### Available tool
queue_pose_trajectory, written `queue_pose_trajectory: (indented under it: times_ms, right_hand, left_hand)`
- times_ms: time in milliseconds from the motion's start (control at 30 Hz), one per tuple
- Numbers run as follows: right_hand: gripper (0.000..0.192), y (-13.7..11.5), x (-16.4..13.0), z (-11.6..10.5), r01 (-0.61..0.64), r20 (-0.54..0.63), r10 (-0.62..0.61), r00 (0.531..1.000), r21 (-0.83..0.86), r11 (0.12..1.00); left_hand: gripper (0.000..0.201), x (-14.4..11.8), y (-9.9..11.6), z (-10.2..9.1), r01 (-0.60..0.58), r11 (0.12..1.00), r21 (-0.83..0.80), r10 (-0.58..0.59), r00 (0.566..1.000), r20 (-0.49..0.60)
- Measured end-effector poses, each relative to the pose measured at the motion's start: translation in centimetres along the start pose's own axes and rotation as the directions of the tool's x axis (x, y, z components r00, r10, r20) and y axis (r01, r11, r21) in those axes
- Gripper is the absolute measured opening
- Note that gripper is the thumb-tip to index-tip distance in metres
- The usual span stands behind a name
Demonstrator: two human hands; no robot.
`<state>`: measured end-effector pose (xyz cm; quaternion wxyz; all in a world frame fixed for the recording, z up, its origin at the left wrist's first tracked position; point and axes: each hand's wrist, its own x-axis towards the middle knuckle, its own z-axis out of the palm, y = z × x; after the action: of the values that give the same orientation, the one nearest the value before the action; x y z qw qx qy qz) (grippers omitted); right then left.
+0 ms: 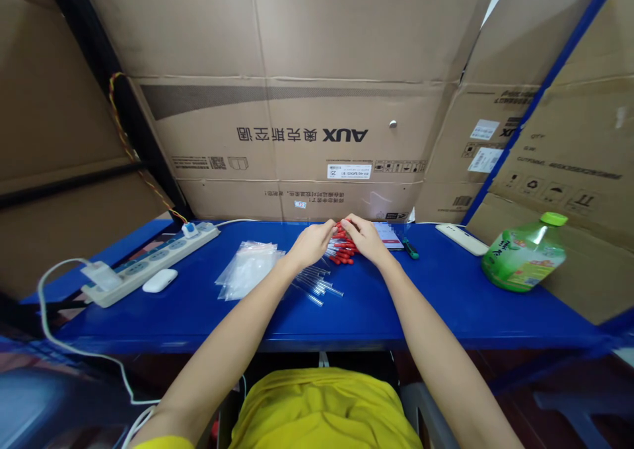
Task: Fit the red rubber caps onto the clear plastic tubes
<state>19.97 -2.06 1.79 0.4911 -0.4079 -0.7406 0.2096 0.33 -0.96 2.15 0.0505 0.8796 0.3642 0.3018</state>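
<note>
A pile of red-tipped pieces with pale, clear stems [341,259] lies between my two hands on the blue table; they look like droppers with red rubber bulbs. At the pile's left far side is my left hand [313,244], its fingers bent together over the red ends. My right hand [365,236] reaches in from the other side, fingertips closed at the far end of the pile. What exactly either hand pinches is hidden. Several thin clear tubes [317,285] lie loose below my left hand. Left of them is a stack of clear plastic bags [250,271].
A power strip [158,259] with a plugged charger and a white earbud case [160,280] lie at left. Behind my right hand are a phone-like screen [389,236] and a green-handled tool [411,249]. A white slab [461,239] and green bottle [525,254] stand right. Cardboard [297,105] walls the back.
</note>
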Motion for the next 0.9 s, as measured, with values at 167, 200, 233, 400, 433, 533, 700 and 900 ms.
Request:
queue_pose_trajectory:
  times_ms: [167, 200, 233, 400, 433, 533, 700, 900]
  right_hand:
    - [0.057, 0.6, 0.2, 0.2, -0.134, 0.06, 0.123, 0.991, 0.231, 0.964]
    - [0.058, 0.6, 0.3, 0.2, -0.145, 0.059, 0.134, 0.989, 0.258, 0.955]
    - [0.059, 0.6, 0.3, 0.3, -0.156, 0.06, 0.145, 0.988, 0.286, 0.945]
    - [0.063, -0.2, 0.4, 0.3, -0.241, 0.108, 0.215, 0.971, 0.452, 0.859]
    - [0.064, -0.4, 0.4, 0.3, -0.245, 0.109, 0.22, 0.969, 0.473, 0.846]
    - [0.065, -0.9, 0.4, 0.4, -0.228, 0.082, 0.216, 0.973, 0.492, 0.84]
    - [0.067, -0.8, 0.6, 0.6, -0.204, 0.006, 0.221, 0.975, 0.404, 0.892]
    - [0.062, -0.1, 0.7, 0.2, -0.087, -0.167, 0.131, 0.977, 0.25, 0.964]
  left_hand:
    - [0.031, 0.0, 0.0, 0.0, -0.025, 0.999, 0.022, 0.025, 1.0, 0.011]
    - [0.032, 0.0, 0.0, 0.1, -0.022, 1.0, 0.018, 0.022, 1.0, 0.01]
    - [0.032, 0.1, 0.1, 0.1, -0.017, 1.0, 0.009, 0.017, 1.0, 0.007]
    - [0.034, 0.1, 0.8, 0.0, -0.035, 0.986, -0.165, 0.027, 0.999, -0.045]
    - [0.035, 0.1, 1.1, -0.1, -0.044, 0.976, -0.214, 0.033, 0.998, -0.054]
    - [0.037, 0.1, 1.8, -0.5, -0.057, 0.94, -0.337, 0.036, 0.997, -0.07]
    - [0.039, 0.0, 2.4, -0.9, -0.041, 0.912, -0.408, 0.02, 0.998, -0.055]
    - [0.037, 0.4, 2.0, -0.7, -0.016, 0.918, -0.397, -0.01, 0.998, -0.065]
